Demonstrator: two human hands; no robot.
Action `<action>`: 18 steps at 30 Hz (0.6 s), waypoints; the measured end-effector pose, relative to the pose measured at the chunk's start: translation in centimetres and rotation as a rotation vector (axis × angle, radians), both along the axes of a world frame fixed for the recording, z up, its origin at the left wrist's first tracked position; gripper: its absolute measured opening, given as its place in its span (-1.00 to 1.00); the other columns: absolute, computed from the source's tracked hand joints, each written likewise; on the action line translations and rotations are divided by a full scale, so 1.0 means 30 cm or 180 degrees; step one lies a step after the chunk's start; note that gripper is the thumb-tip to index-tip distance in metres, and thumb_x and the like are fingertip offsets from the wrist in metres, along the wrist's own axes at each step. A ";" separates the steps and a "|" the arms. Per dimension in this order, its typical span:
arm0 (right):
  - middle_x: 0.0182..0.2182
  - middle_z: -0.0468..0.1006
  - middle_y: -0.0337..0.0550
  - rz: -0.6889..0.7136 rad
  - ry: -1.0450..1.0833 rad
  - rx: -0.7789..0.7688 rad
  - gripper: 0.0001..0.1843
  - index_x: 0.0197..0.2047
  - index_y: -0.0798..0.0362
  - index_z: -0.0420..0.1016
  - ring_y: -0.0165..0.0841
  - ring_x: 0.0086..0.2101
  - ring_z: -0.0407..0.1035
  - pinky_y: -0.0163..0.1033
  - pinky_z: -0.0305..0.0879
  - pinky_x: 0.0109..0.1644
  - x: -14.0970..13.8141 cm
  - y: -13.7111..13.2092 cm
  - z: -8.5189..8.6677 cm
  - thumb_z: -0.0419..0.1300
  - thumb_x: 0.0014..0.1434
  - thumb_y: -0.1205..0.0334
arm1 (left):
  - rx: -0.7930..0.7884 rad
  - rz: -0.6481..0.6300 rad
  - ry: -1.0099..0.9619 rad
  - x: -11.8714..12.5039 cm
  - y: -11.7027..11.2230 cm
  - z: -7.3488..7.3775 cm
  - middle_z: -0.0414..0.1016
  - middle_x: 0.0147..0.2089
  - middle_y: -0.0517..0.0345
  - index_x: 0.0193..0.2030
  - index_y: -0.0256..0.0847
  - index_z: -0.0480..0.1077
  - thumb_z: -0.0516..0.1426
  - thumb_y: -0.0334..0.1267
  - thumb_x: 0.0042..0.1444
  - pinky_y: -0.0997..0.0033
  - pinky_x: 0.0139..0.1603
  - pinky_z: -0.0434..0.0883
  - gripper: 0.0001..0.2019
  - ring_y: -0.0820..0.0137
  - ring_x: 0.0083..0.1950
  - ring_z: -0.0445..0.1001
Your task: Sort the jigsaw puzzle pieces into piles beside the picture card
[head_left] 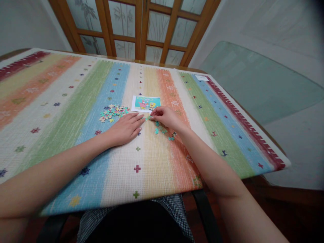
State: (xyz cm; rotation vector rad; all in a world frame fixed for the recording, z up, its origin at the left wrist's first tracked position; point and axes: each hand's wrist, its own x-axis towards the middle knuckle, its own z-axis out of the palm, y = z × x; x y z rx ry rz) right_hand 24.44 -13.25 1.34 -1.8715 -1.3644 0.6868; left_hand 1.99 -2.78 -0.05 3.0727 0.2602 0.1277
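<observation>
My left hand lies flat and open on the striped mat, palm down, just below a heap of loose jigsaw pieces. My right hand is curled, its fingertips pinched on a small teal puzzle piece near the middle of the mat. A few joined or loose teal pieces lie under and beside that hand. A small picture card with a cartoon print lies just beyond both hands.
The mat covers a table whose near edge is at my lap. A glass tabletop stands off to the right. A wooden-framed frosted door is behind the table. A white label sits at the mat's far right corner.
</observation>
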 end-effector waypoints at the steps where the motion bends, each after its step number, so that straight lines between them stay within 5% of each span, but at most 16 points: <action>1: -0.39 0.61 -0.19 0.0004 -0.0027 -0.0016 -0.93 -0.27 0.05 0.62 -0.33 -0.33 0.47 -0.22 0.33 -0.19 -0.003 0.003 -0.001 0.36 0.12 0.31 | 0.0004 -0.0009 0.0014 0.000 0.000 0.000 0.19 0.55 -0.06 0.48 -0.29 0.23 -0.21 -0.07 0.49 0.03 0.57 0.04 -0.42 0.12 0.57 0.10; 13: -0.39 0.61 -0.18 -0.0038 -0.0054 -0.0001 -0.95 -0.32 0.08 0.61 -0.36 -0.35 0.43 -0.23 0.29 -0.19 -0.009 -0.004 0.000 0.32 0.14 0.29 | -0.0027 -0.0009 0.0036 -0.001 0.000 0.004 0.19 0.55 -0.08 0.48 -0.31 0.23 -0.20 -0.08 0.49 0.01 0.57 0.02 -0.42 0.10 0.58 0.08; 18: -0.38 0.62 -0.15 -0.0299 0.0022 0.0246 -0.89 -0.31 0.07 0.60 -0.35 -0.37 0.43 -0.22 0.30 -0.23 0.080 -0.042 0.037 0.34 0.13 0.20 | -0.0096 0.0020 0.0003 0.000 -0.003 0.006 0.20 0.54 -0.07 0.47 -0.29 0.24 -0.20 -0.08 0.49 0.02 0.57 0.03 -0.43 0.11 0.57 0.10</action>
